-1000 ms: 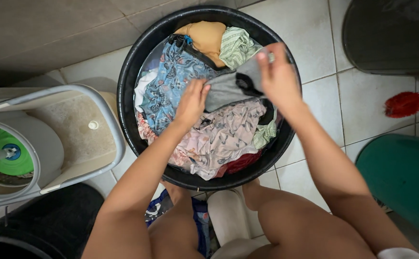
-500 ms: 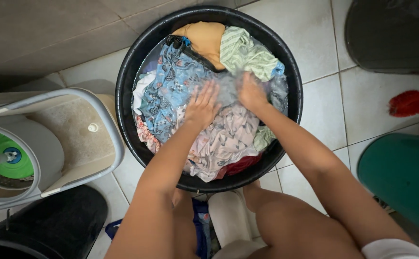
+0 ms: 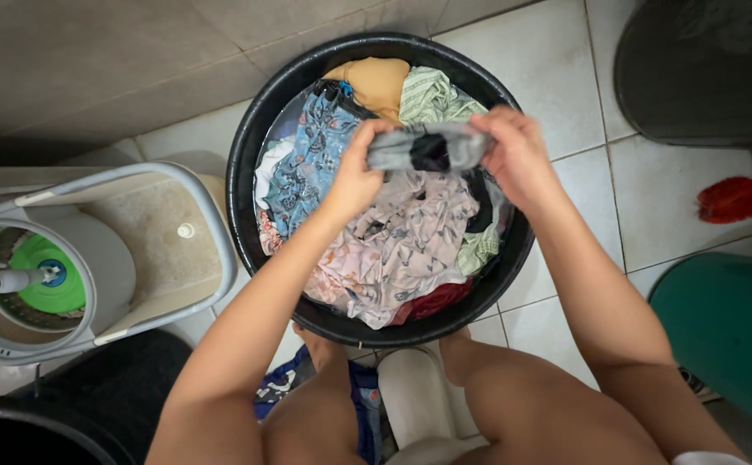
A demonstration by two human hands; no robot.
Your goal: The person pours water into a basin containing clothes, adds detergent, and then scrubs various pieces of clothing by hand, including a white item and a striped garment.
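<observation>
Both hands are closed on one small grey garment (image 3: 426, 148) with a dark patch at its middle. The left hand (image 3: 354, 176) has its grip pinched shut on the garment's left end, fingers curled over the top edge. The right hand (image 3: 514, 155) has its grip shut on the right end, thumb and fingers bunched around the cloth. The garment is stretched between them, lifted above the pile of laundry and hanging over the upper middle of the black round tub (image 3: 251, 146).

Below the hands, toward 6 o'clock in the tub, lies a pale pink patterned cloth (image 3: 402, 245), with a dark red piece (image 3: 432, 300) at its lower edge. At 9 o'clock from the garment is a blue patterned cloth (image 3: 307, 164). At 12 o'clock sit an orange-brown cloth (image 3: 380, 82) and, just beside it, a light green striped cloth (image 3: 432, 99).

The tub stands on a tiled floor (image 3: 557, 77). Well off at 9 o'clock is a grey mop bucket (image 3: 135, 250) with a green spinner (image 3: 44, 275). At 3 o'clock a red brush (image 3: 732, 198) lies on the tiles, and a green container (image 3: 729, 331) stands at 4 o'clock.
</observation>
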